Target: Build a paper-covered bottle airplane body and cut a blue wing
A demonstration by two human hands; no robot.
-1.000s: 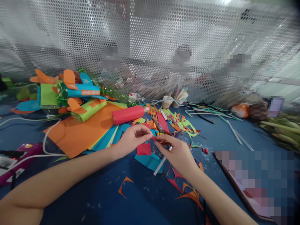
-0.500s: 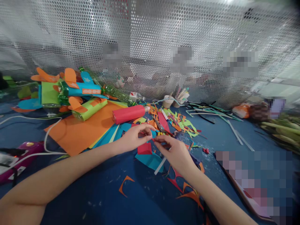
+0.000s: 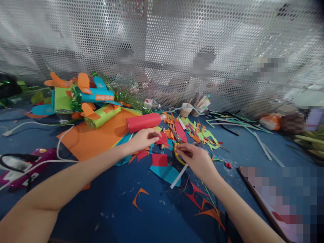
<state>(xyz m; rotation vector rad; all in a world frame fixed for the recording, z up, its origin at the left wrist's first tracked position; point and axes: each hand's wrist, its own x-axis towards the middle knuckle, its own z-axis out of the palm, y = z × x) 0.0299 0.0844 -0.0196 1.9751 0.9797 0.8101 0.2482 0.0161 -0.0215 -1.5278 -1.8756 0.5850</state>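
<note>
My left hand [image 3: 144, 139] pinches a small piece of red paper [image 3: 163, 137] between thumb and fingers, above the scraps. To its right, my right hand [image 3: 198, 158] has its fingertips closed at the yellow handle of a pair of scissors [image 3: 176, 135], whose metal blades point away from me. A red square of paper [image 3: 160, 160] lies on a blue paper piece [image 3: 165, 173] just below the hands. A white strip [image 3: 179, 176] crosses the blue piece's right end. Behind my left hand lies a bottle wrapped in red paper [image 3: 143, 122].
Bottles dressed as planes [image 3: 97, 96] crowd the back left beside orange sheets [image 3: 86, 140]. Cups of pens [image 3: 186, 109] stand by the perforated metal panel [image 3: 162, 44]. A purple device with cables [image 3: 43, 157] is left; a blurred-out tablet-like slab [image 3: 275, 202] is right.
My hands have moved apart from where they met over the scraps. The left keeps the red paper; the right has come to the scissors' handle. The view has shifted slightly.
</note>
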